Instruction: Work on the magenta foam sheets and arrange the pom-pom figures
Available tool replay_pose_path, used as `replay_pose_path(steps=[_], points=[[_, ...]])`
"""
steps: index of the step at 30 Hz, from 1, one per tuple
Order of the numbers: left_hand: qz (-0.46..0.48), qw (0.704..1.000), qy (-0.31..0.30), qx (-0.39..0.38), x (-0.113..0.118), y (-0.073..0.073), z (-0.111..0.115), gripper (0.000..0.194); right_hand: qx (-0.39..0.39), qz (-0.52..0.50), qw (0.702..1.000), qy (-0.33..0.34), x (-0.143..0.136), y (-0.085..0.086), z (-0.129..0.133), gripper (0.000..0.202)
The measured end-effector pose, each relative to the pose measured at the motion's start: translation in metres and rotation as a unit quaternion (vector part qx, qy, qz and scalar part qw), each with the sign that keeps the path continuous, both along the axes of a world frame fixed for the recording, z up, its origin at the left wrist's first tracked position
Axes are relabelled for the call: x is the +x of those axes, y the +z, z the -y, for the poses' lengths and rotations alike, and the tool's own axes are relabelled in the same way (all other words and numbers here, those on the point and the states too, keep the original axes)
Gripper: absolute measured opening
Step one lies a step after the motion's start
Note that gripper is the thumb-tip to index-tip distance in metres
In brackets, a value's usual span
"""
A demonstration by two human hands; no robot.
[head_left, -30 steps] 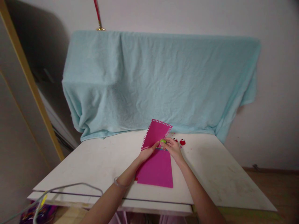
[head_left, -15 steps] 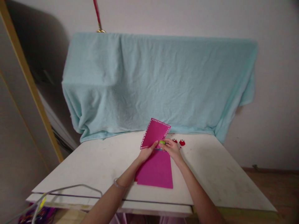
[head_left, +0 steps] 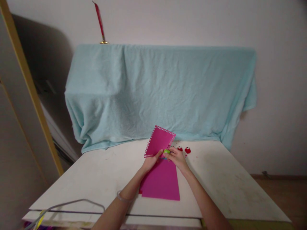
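My left hand [head_left: 151, 160] grips the lower edge of a magenta sheet [head_left: 159, 140] that has a row of small holes along its border; the sheet is tilted up. My right hand [head_left: 177, 157] pinches a small green item [head_left: 167, 151] at the sheet's lower right corner, close to my left thumb. Under both hands a larger plain magenta sheet [head_left: 160, 182] lies flat on the white table [head_left: 107, 179]. Just beyond my right hand sit two red pieces [head_left: 187, 150] with eye-like white tops, with tiny dark and pink bits around them.
A light blue cloth [head_left: 163, 92] hangs behind the table, down to its back edge. A grey bent wire or tube [head_left: 79, 200] crosses the front left edge. A red strap [head_left: 99, 20] hangs on the wall above the cloth. A yellow-edged panel stands at the left.
The camera view has tilted slightly upward, so the table and hands appear lower. Both hands keep nearly the same hold, with the green item turned a little.
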State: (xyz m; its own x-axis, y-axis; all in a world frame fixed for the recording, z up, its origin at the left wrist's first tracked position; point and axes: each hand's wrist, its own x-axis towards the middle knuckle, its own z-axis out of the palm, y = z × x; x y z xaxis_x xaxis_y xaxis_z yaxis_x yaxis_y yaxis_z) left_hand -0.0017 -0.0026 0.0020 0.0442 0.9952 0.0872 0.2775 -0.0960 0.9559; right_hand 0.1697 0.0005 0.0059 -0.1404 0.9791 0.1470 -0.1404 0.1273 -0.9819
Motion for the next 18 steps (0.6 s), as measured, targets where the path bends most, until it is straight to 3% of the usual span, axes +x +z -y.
replay_pose_path(steps=[4,10,18], points=[[0.018,1.0,-0.019,0.009,-0.0003,-0.0053,-0.003,0.05,0.002,-0.011,1.0,0.003,0.0002,-0.002,-0.0007,0.041],[-0.018,0.999,-0.027,-0.022,-0.0014,-0.0021,-0.0029,0.054,0.003,-0.01,1.0,0.011,0.0009,-0.0043,-0.0027,0.038],[0.021,0.999,-0.045,0.007,-0.0006,-0.0027,-0.0031,0.053,0.002,0.001,1.0,0.022,0.0004,-0.0002,0.0003,0.038]])
